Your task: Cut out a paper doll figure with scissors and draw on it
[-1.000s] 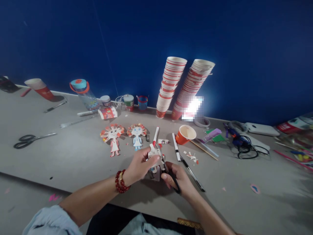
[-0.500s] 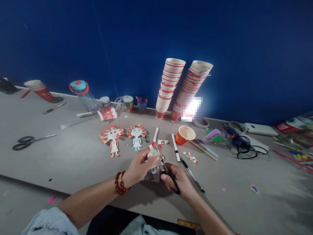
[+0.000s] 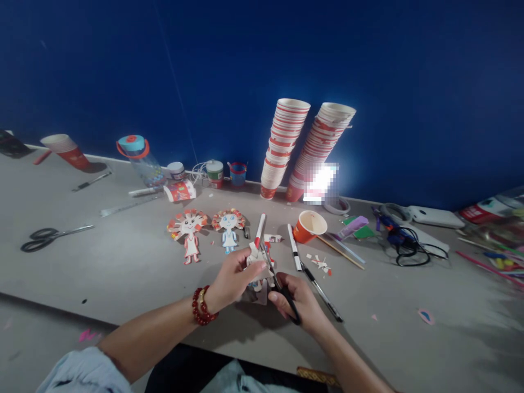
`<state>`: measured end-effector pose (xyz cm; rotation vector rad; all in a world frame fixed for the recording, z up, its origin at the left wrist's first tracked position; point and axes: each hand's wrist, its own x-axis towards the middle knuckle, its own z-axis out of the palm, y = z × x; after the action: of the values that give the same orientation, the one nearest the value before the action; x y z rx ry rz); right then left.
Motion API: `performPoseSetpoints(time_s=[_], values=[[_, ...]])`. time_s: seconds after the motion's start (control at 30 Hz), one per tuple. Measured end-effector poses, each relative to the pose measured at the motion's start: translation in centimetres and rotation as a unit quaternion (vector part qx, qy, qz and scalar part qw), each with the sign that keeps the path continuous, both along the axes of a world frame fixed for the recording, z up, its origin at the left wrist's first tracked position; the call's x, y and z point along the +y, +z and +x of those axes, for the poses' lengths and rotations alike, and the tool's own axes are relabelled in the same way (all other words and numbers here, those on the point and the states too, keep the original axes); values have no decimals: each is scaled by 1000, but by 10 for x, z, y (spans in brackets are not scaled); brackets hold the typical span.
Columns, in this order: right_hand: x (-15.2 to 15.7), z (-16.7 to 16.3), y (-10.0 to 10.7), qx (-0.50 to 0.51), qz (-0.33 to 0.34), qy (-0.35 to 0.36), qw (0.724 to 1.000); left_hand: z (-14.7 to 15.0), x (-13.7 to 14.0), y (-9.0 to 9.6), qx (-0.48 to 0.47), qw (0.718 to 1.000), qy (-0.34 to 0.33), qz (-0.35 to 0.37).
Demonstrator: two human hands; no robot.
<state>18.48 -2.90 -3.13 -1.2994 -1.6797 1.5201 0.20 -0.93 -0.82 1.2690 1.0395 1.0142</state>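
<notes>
My left hand [image 3: 233, 278] pinches a paper cutout [image 3: 254, 256], its outline partly covered by my fingers. My right hand [image 3: 298, 297] is closed round the black handles of a pair of scissors [image 3: 291, 305]. The scissors' blades lie against the cutout's right side; whether they are fully closed I cannot tell. Just beyond, a paper doll in a red dress [image 3: 191, 245] and a paper doll in blue [image 3: 229, 237] lie flat. A red-and-white marker [image 3: 261, 229] lies behind the cutout.
An orange paper cup [image 3: 305, 229] stands behind a black-capped marker [image 3: 294, 248], a pen [image 3: 323, 295] and paper scraps [image 3: 321, 265]. Two tall cup stacks [image 3: 282, 147] rise against the blue wall. Other scissors [image 3: 49, 236] and a water bottle [image 3: 141, 164] are at left, a glue gun [image 3: 397, 232] at right.
Almost nothing differs. Both hands hold nearly the same place, the scissors still at the cutout's edge.
</notes>
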Motion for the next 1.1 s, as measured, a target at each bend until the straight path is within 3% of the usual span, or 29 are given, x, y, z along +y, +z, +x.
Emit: performPoseSetpoints(time_s=[0.37,0.87,1.1], values=[[0,2,-3,-24,32,-11,999,0,1,-3,-5,1000,2,-9],[0,1,-5,-20,35,-10,999,1,1,2,10,1000,16,-15],[0,0,-2,-7,6,-8,1000,0,2,2,-17,999,-13,-24]])
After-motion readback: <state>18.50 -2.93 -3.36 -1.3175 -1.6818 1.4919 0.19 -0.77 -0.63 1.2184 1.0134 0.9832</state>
